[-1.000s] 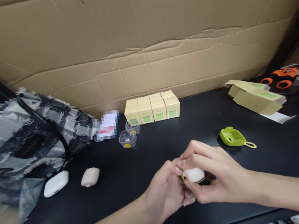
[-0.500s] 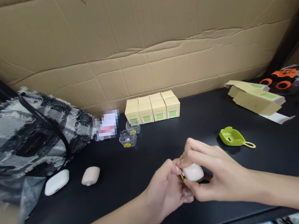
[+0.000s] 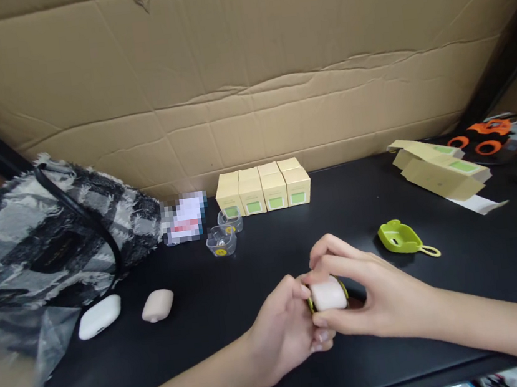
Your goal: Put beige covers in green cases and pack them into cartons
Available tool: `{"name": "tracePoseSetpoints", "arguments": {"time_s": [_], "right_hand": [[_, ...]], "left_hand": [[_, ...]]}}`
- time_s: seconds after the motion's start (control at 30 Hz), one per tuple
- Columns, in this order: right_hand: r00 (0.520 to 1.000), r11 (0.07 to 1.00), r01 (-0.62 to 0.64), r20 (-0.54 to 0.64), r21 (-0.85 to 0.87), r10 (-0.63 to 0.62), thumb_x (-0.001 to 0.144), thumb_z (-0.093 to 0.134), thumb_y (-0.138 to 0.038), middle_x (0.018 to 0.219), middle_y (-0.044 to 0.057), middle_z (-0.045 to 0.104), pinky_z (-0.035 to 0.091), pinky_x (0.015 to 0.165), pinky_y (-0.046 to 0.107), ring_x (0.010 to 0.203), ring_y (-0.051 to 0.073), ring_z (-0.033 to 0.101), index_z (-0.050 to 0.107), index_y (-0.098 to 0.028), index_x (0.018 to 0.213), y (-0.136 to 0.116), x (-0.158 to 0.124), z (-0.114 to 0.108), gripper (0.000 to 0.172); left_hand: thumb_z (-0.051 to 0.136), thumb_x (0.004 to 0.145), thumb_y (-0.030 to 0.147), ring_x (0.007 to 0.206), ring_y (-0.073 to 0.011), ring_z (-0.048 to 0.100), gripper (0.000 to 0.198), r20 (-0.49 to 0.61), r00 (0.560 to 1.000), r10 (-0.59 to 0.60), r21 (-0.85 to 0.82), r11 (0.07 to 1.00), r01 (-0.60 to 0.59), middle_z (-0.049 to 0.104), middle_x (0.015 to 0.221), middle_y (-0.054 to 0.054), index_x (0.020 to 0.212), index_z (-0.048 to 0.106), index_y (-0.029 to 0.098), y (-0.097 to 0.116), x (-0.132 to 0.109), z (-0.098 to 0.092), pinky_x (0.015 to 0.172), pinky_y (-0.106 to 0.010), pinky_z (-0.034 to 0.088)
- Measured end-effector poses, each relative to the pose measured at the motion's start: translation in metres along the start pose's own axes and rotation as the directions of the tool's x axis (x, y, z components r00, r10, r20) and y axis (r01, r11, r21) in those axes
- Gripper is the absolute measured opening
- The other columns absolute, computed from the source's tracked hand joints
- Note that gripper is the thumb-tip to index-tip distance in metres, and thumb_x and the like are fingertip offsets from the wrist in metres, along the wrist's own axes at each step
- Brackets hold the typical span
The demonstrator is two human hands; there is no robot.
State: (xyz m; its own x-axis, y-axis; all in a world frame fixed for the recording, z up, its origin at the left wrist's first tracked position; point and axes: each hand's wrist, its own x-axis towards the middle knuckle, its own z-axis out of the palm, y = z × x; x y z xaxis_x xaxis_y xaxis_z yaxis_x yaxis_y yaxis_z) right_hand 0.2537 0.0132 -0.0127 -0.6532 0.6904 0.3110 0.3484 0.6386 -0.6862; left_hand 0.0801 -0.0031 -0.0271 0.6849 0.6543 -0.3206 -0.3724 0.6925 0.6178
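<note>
A pale pink earbud case (image 3: 329,294) is between my two hands, low in the middle of the view. Yellow-green edges of a cover (image 3: 345,288) show at both sides of it; most of this cover is hidden by fingers. My left hand (image 3: 283,335) is curled round the cover from the left, thumb at its near edge. With thumb and fingers my right hand (image 3: 379,295) pinches the case from the right. Beyond the right hand, another yellow-green cover (image 3: 400,239) with a strap loop lies on the black table (image 3: 204,363).
A white earbud case (image 3: 99,317) and a pinkish one (image 3: 158,305) lie at left, by a checked bag (image 3: 71,241). Clear plastic holders (image 3: 221,242) stand before several small yellow boxes (image 3: 274,185). Opened boxes (image 3: 442,171) and an orange toy vehicle (image 3: 487,137) sit at right.
The pink case has turned between my hands, and more of the green cover's edge shows on its right. My right hand has shifted slightly left; the left hand has barely moved.
</note>
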Motion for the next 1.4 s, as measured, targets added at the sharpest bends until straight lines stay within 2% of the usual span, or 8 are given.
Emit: {"name": "tracePoseSetpoints", "arguments": {"time_s": [0.13, 0.4, 0.53, 0.6, 0.7, 1.0, 1.13, 1.4], "right_hand": [[1.000, 0.993, 0.010, -0.004, 0.121, -0.009, 0.067, 0.081, -0.029, 0.123, 0.007, 0.052, 0.052, 0.089, 0.030, 0.111, 0.021, 0.059, 0.048, -0.026, 0.123, 0.005, -0.001, -0.004, 0.065], [0.992, 0.946, 0.043, -0.128, 0.321, -0.002, 0.073, 0.072, -0.018, 0.118, 0.010, 0.065, 0.049, 0.095, 0.041, 0.115, 0.025, 0.059, 0.052, -0.022, 0.111, 0.010, -0.001, -0.004, 0.043], [0.947, 0.867, 0.049, -0.299, 0.497, 0.118, 0.072, 0.075, -0.026, 0.123, 0.014, 0.063, 0.054, 0.085, 0.036, 0.104, 0.023, 0.065, 0.050, -0.022, 0.095, 0.015, 0.005, -0.011, 0.034], [0.924, 0.841, 0.060, -0.349, 0.538, 0.157, 0.071, 0.077, -0.030, 0.128, 0.014, 0.060, 0.055, 0.083, 0.036, 0.103, 0.023, 0.065, 0.049, -0.022, 0.089, 0.018, 0.008, -0.017, 0.034], [0.906, 0.859, 0.038, -0.380, 0.510, 0.185, 0.072, 0.075, -0.033, 0.119, 0.012, 0.063, 0.056, 0.076, 0.034, 0.094, 0.020, 0.067, 0.053, -0.021, 0.095, 0.020, 0.011, -0.023, 0.035], [0.894, 0.840, 0.064, -0.405, 0.538, 0.191, 0.072, 0.076, -0.026, 0.089, 0.001, 0.069, 0.055, 0.068, 0.024, 0.076, 0.013, 0.066, 0.056, -0.024, 0.105, 0.015, 0.010, -0.020, 0.039], [0.912, 0.838, -0.009, -0.340, 0.545, 0.231, 0.074, 0.076, -0.031, 0.095, 0.002, 0.070, 0.055, 0.080, 0.029, 0.087, 0.016, 0.068, 0.057, -0.024, 0.108, 0.012, 0.010, -0.019, 0.039], [0.966, 0.890, -0.062, -0.197, 0.452, 0.167, 0.077, 0.072, -0.032, 0.104, 0.004, 0.066, 0.053, 0.086, 0.035, 0.097, 0.020, 0.064, 0.052, -0.022, 0.121, 0.016, 0.010, -0.012, 0.049]], "left_hand": [[0.037, 0.076, 0.033, 0.048, -0.0121, 0.042, 0.029, 0.048, 0.989, 0.140, 0.092, 0.985, -0.144, 0.058, 0.063, -0.001, 0.095, 0.051, 0.015, 0.004, 0.000, -0.003, 0.052, -0.027, 0.026], [0.023, 0.085, 0.057, 0.044, -0.0155, 0.053, 0.053, 0.001, 0.982, 0.190, 0.528, 0.834, -0.162, 0.060, 0.060, -0.001, 0.109, 0.048, 0.016, 0.030, -0.005, -0.007, 0.041, -0.023, 0.027], [0.049, 0.086, 0.045, 0.061, -0.0118, 0.050, 0.029, -0.046, 0.793, 0.608, 0.787, 0.511, -0.346, 0.065, 0.086, -0.002, 0.101, 0.056, 0.022, 0.071, -0.023, -0.004, 0.058, -0.023, 0.036], [0.058, 0.082, 0.040, 0.082, -0.0186, 0.052, 0.021, 0.138, 0.674, 0.725, 0.990, -0.091, -0.105, 0.062, 0.088, -0.003, 0.092, 0.063, 0.022, 0.093, -0.036, -0.010, 0.076, -0.029, 0.039], [0.061, 0.078, 0.040, 0.098, -0.0272, 0.047, 0.020, 0.210, 0.753, 0.624, 0.816, -0.536, 0.217, 0.059, 0.097, -0.006, 0.087, 0.065, 0.022, 0.114, -0.054, -0.030, 0.092, -0.044, 0.035], [0.054, 0.084, 0.023, 0.117, -0.0275, 0.044, 0.014, 0.189, 0.857, 0.479, 0.811, -0.568, 0.139, 0.052, 0.115, -0.007, 0.081, 0.067, 0.025, 0.095, -0.062, -0.040, 0.099, -0.044, 0.037], [0.051, 0.089, 0.027, 0.130, -0.0285, 0.040, 0.015, 0.181, 0.924, 0.336, 0.942, -0.328, -0.065, 0.044, 0.136, -0.011, 0.090, 0.066, 0.024, 0.069, -0.047, -0.016, 0.102, -0.041, 0.037], [0.063, 0.083, 0.032, 0.104, -0.0234, 0.057, 0.048, 0.213, 0.804, 0.555, 0.974, -0.061, -0.216, 0.058, 0.115, -0.010, 0.125, 0.041, 0.023, 0.015, -0.016, -0.013, 0.089, -0.037, 0.045]]}}
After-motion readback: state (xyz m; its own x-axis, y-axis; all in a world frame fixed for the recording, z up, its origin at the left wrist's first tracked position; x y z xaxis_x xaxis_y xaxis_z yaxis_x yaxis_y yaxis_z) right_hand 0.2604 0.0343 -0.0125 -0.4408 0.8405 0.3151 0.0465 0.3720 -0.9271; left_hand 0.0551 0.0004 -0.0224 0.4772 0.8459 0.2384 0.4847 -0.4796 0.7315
